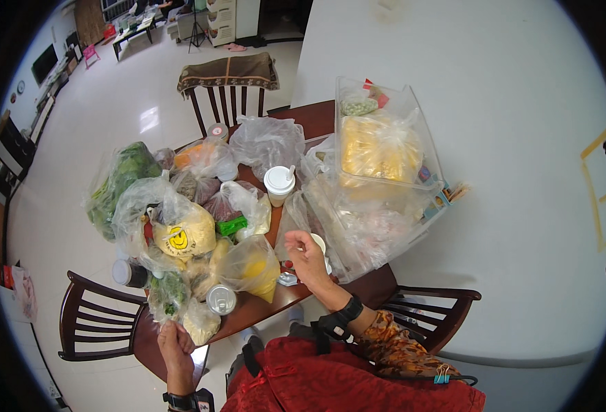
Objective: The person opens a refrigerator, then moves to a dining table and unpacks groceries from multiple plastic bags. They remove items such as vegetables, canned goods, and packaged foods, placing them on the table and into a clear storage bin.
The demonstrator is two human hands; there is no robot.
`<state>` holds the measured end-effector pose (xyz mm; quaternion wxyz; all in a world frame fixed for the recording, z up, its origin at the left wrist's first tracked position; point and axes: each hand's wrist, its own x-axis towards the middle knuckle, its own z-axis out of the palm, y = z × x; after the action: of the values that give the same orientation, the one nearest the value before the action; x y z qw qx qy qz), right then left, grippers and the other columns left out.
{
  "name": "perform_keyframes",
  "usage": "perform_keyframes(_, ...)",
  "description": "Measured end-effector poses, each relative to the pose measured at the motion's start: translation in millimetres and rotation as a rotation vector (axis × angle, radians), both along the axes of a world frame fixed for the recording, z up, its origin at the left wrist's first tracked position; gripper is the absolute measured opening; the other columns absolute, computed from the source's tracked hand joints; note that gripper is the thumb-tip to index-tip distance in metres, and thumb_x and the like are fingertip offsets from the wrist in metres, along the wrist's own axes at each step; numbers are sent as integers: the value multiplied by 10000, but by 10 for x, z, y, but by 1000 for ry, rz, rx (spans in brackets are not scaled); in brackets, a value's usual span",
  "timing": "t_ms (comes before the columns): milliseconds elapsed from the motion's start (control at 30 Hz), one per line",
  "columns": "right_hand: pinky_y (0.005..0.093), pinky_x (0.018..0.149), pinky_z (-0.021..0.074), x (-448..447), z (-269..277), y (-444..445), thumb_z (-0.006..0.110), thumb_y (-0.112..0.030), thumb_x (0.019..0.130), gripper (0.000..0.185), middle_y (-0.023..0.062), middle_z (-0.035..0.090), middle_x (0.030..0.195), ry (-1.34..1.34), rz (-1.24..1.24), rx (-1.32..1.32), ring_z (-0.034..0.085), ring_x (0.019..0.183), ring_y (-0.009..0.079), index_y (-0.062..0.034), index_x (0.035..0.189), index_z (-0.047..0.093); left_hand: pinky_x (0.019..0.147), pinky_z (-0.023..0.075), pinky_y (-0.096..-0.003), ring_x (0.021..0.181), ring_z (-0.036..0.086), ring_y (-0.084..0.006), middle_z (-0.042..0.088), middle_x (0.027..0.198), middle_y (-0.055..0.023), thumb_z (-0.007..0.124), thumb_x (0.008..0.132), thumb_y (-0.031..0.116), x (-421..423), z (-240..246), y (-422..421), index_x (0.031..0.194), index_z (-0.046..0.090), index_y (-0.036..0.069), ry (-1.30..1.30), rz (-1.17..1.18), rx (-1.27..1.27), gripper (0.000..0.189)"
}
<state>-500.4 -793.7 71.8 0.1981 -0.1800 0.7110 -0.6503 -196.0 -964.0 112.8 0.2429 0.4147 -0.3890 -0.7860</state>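
My left hand (175,341) is at the near left edge of the dark wooden table, fingers curled, with nothing seen in it. Beside it lie a clear bag of pale food (201,322) and a bag of green herbs (169,296). My right hand (307,260) is above the table's near middle, loosely bent, thumb apart from the fingers, holding nothing visible. Under and behind it are a white round container (319,242), partly hidden, and a clear plastic bin (354,275). A bag of yellow food (259,268) lies between my hands, near a silver-lidded jar (221,299).
A lidded white cup (279,186) stands mid-table. Bags of leafy greens (133,170) and other food crowd the left. Another clear bin (426,139) holds a bagged yellow block (380,149). Wooden chairs (102,316) (436,309) (228,77) surround the table; a white wall is right.
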Motion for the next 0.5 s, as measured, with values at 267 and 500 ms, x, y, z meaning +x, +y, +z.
perform_keyframes(267, 249, 803, 457, 72, -63, 61, 545, -71, 884, 223, 47, 609, 1000, -42, -2, 72, 555, 950, 132, -28, 1102, 566, 361, 180, -211, 383, 251, -47, 304, 483, 55, 453, 986, 306, -82, 32, 5, 738, 485, 96, 28, -45, -24, 326)
perform_keyframes(500, 233, 713, 460, 80, -172, 83, 560, -140, 904, 199, -2, 569, 957, -55, -45, 40, 528, 863, 82, -82, 1095, 567, 363, 200, -216, 390, 258, -46, 312, 493, 54, 462, 979, 295, 125, 10, -7, 753, 503, 95, -43, -4, 26, 305)
